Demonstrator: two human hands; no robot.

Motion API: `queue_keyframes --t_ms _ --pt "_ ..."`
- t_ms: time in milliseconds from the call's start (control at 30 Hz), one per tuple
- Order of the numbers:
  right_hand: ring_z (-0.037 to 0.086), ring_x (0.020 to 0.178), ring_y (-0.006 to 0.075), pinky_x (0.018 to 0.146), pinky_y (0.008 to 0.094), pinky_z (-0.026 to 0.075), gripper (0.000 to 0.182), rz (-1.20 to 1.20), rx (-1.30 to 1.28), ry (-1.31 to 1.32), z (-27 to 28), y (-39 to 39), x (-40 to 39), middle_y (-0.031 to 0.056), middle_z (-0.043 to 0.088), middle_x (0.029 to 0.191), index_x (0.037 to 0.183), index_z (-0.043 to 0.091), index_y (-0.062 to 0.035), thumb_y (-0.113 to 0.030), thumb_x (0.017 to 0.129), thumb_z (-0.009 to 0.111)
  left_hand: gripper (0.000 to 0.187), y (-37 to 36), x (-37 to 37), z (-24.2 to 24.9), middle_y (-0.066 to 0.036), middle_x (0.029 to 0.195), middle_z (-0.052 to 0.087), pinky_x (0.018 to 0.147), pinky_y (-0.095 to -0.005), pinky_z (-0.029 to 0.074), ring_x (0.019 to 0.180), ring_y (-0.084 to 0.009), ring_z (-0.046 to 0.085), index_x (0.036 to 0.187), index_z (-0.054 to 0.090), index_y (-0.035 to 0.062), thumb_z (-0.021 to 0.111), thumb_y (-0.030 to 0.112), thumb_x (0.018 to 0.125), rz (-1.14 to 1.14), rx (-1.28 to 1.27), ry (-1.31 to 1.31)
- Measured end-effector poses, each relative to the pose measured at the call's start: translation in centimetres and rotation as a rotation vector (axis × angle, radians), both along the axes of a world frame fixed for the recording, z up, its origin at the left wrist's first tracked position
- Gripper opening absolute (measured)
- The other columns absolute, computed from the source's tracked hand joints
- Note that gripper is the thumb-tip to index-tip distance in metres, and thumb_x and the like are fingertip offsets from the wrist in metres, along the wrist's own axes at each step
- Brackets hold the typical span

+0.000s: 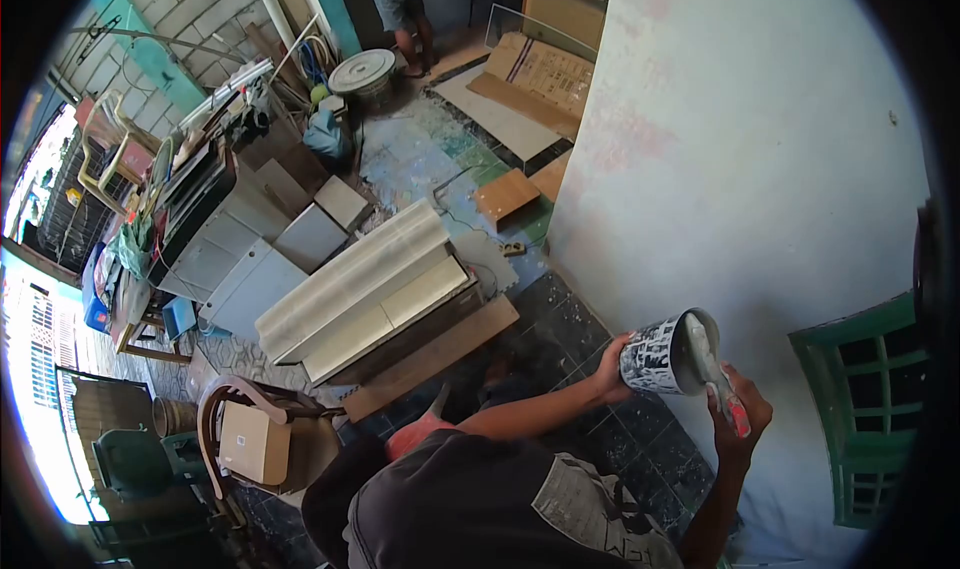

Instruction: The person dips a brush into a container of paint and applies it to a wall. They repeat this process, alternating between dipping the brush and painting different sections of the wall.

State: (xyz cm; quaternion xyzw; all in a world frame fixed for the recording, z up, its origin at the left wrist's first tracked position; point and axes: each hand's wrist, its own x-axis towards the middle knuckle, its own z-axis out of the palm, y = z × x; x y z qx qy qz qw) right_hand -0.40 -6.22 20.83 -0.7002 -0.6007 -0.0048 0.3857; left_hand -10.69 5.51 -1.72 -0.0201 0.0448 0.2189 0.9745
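Note:
A round can (652,357) with a black-and-white label is tilted on its side, its mouth facing right. My left hand (612,371) grips it around the base end. In my right hand (745,409) is a scraper (738,415) with a red and grey handle. The scraper's blade end, coated with pale paste, lies at the can's mouth, and pale material shows along the inner wall. Behind the can and my right hand rises a white wall (740,169) with faint pink patches.
A green window frame (840,419) is at the right. Long boards (370,289) lie on the floor, near a wooden chair (215,409) holding a cardboard box (255,443). Flattened cardboard (540,79) lies farther back. Another person (400,14) stands at the top, beside a round-lidded bucket (362,71).

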Motion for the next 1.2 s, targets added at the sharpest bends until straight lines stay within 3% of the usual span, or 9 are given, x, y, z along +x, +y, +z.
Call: queue_keyframes --t_ms 100,300,467,600,700,767,900,1067,1200 --pt "0.071 0.079 0.0315 0.069 0.0361 0.054 0.027 0.117 -0.054 -0.238 0.0 0.4 -0.9 0.0175 0.071 0.094 0.101 0.067 0.0011 -0.003 0.075 0.076 0.054 0.4 0.2 -0.6 -0.01 0.119 0.069 0.099 -0.0476 0.048 0.108 -0.028 0.066 0.127 0.061 0.0103 0.041 0.048 0.094 -0.025 0.02 -0.013" --pt "0.07 0.077 0.0299 0.068 0.0361 0.053 0.028 0.009 -0.004 -0.228 -1.6 3.6 -3.1 0.0168 0.07 0.091 0.102 0.067 0.0005 -0.003 0.075 0.075 0.055 4.3 -0.6 -1.1 -0.007 0.121 0.068 0.1 -0.0468 0.047 0.11 -0.0267 0.065 0.13 0.06 0.0129 0.04 0.051 0.094 -0.084 0.059 0.001" --pt "0.061 0.074 0.0162 0.066 0.0329 0.052 0.013 -0.235 0.08 -0.026 -2.6 8.7 -5.3 0.0096 0.065 0.087 0.1 0.064 0.0039 -0.005 0.091 0.065 0.055 9.6 -3.1 -0.7 -0.004 0.12 0.069 0.097 -0.0473 0.049 0.11 -0.0248 0.065 0.128 0.06 0.0134 0.04 0.053 0.095 -0.062 0.092 -0.004" --pt "0.06 0.078 0.0139 0.069 0.028 0.053 0.017 -0.399 0.226 0.392 -3.6 11.2 -6.1 0.0079 0.062 0.091 0.103 0.061 0.0035 -0.009 0.092 0.066 0.055 14.8 -5.1 0.3 -0.008 0.127 0.065 0.102 -0.0496 0.045 0.114 -0.0285 0.063 0.132 0.057 0.0123 0.039 0.05 0.096 -0.086 0.115 0.035" --pt "0.061 0.081 0.0143 0.063 0.0285 0.059 0.02 -0.424 0.249 0.269 -5.0 12.0 -6.7 0.0075 0.06 0.094 0.105 0.061 0.0028 -0.013 0.095 0.065 0.059 16.1 -6.1 0.3 -0.011 0.133 0.061 0.106 -0.0519 0.042 0.121 -0.0329 0.059 0.136 0.054 0.012 0.038 0.052 0.095 -0.199 0.113 -0.069" --pt "0.061 0.083 0.0146 0.065 0.029 0.056 0.021 -0.521 0.308 0.535 -4.4 12.7 -8.5 0.0076 0.061 0.095 0.103 0.059 0.0034 -0.014 0.094 0.066 0.061 17.5 -7.0 0.5 -0.011 0.133 0.061 0.106 -0.0531 0.041 0.122 -0.0341 0.058 0.136 0.054 0.0119 0.038 0.053 0.095 -0.189 0.167 -0.108" --pt "0.063 0.085 0.0178 0.066 0.0313 0.058 0.028 -0.538 0.335 0.638 -6.3 13.4 -8.5 0.0099 0.061 0.098 0.105 0.059 0.0037 -0.022 0.095 0.065 0.06 17.1 -5.8 -2.1 -0.008 0.125 0.066 0.101 -0.0506 0.046 0.116 -0.0275 0.062 0.132 0.058 0.0137 0.039 0.056 0.094 -0.206 0.1 0.063" --pt "0.065 0.083 0.0196 0.066 0.0306 0.057 0.029 -0.644 0.448 0.656 -5.9 14.7 -9.0 0.0116 0.062 0.102 0.107 0.06 0.0035 -0.022 0.095 0.065 0.049 17.3 -6.0 -0.7 -0.005 0.116 0.07 0.097 -0.0485 0.049 0.107 -0.025 0.066 0.123 0.063 0.0154 0.046 0.051 0.094 -0.153 0.111 0.012" --pt "0.063 0.094 0.0207 0.07 0.0304 0.057 0.043 -0.552 0.306 0.671 -6.0 15.4 -7.1 0.0155 0.058 0.116 0.122 0.051 0.0047 -0.023 0.094 0.067 0.047 18.2 -6.6 0.3 -0.005 0.112 0.071 0.094 -0.0467 0.05 0.103 -0.0242 0.068 0.12 0.064 0.0153 0.049 0.051 0.094 -0.099 0.055 -0.002"
